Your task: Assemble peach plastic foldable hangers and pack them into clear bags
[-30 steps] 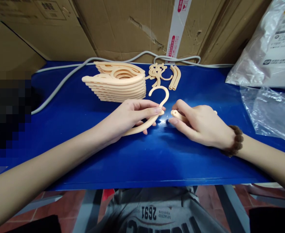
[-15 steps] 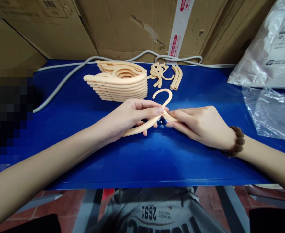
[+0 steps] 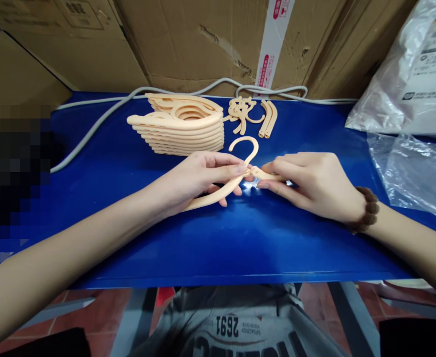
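My left hand point(image 3: 206, 176) pinches a cream plastic hanger piece point(image 3: 218, 196), made of a curved arm with a hook point(image 3: 254, 148) rising at its end. From the right, my right hand point(image 3: 309, 183) grips a second cream hanger arm point(image 3: 264, 174), whose holed end meets the hook's base at my left fingertips. I cannot tell whether the two ends are joined or only touching. Behind my left hand lies a neat stack of cream hanger arms point(image 3: 179, 126). Just right of it are a small pile of hooks point(image 3: 243, 110) and a few loose arms point(image 3: 268, 119).
The blue tabletop point(image 3: 203, 248) has a white cable point(image 3: 102, 119) along its back. Cardboard boxes point(image 3: 210, 44) stand behind it. At the right are a packed plastic bag point(image 3: 407, 84) with a label and a clear plastic sheet point(image 3: 414, 173).
My right hand has moved slightly right and up, drawing its hanger arm a little away from the hook's base. The hook has shifted slightly left in view.
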`<state>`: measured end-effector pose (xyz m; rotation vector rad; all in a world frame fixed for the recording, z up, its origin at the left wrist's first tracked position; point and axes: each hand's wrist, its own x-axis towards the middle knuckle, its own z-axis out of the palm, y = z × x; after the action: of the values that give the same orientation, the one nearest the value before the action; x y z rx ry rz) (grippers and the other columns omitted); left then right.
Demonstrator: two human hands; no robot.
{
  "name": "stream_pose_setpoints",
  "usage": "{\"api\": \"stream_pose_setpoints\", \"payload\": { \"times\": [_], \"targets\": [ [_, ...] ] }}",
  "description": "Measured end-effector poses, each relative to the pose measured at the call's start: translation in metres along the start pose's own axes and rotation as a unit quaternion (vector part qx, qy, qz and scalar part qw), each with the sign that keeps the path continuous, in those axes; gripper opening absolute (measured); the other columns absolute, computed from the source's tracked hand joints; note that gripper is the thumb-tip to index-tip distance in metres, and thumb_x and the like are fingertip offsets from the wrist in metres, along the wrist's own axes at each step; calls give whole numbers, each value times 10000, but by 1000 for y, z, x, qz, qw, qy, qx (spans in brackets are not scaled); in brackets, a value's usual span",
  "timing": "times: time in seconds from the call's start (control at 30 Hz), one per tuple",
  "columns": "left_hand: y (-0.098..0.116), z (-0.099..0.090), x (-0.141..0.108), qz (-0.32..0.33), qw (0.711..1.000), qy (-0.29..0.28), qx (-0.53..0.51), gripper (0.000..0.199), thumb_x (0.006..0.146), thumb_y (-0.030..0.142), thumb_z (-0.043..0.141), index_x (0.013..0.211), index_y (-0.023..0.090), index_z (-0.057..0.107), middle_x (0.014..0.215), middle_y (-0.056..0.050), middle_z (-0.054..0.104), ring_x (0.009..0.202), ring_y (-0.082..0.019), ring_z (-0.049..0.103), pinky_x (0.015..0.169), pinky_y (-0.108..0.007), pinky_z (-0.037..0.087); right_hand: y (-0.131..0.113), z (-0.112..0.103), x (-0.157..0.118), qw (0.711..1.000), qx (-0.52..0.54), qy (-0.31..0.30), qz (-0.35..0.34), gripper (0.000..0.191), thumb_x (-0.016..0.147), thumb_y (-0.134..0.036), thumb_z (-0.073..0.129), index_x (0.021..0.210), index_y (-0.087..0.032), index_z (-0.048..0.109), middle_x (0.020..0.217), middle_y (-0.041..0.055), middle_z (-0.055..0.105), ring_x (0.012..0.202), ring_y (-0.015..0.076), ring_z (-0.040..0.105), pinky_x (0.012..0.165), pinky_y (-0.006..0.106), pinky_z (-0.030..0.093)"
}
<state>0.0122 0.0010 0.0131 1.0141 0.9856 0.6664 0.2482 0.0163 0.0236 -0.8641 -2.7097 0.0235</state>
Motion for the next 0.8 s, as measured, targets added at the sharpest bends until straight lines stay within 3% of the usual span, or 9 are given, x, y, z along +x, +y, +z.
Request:
{"api": "stream_pose_setpoints", "payload": {
  "times": [0.23, 0.53, 0.8],
  "targets": [
    [0, -4, -1, 3, 1000, 16, 6, 127, 909, 293, 749, 955, 195, 816, 717, -16, 718, 533, -65, 596, 464, -113, 483, 6, 6, 2, 997, -45, 0, -60, 384, 1085, -410, 421, 999, -168, 706, 822, 51, 716, 709, 170, 624, 669, 301, 386],
    [3, -2, -1, -17, 1000, -8, 12, 109, 905, 240, 732, 964, 200, 814, 650, -5, 700, 509, -84, 605, 449, -131, 498, 1, 7, 2, 998, -12, 14, -59, 342, 1073, -403, 466, 975, -172, 699, 823, 40, 712, 721, 153, 631, 636, 270, 393],
    [1, -5, 0, 15, 999, -2, 37, 74, 845, 252, 784, 884, 190, 776, 723, -15, 731, 678, -148, 720, 485, -156, 556, -4, 7, -2, 999, -17, 7, -48, 389, 1085, -413, 434, 1051, -166, 732, 784, 32, 696, 672, 133, 622, 600, 262, 381]
  ]
}}
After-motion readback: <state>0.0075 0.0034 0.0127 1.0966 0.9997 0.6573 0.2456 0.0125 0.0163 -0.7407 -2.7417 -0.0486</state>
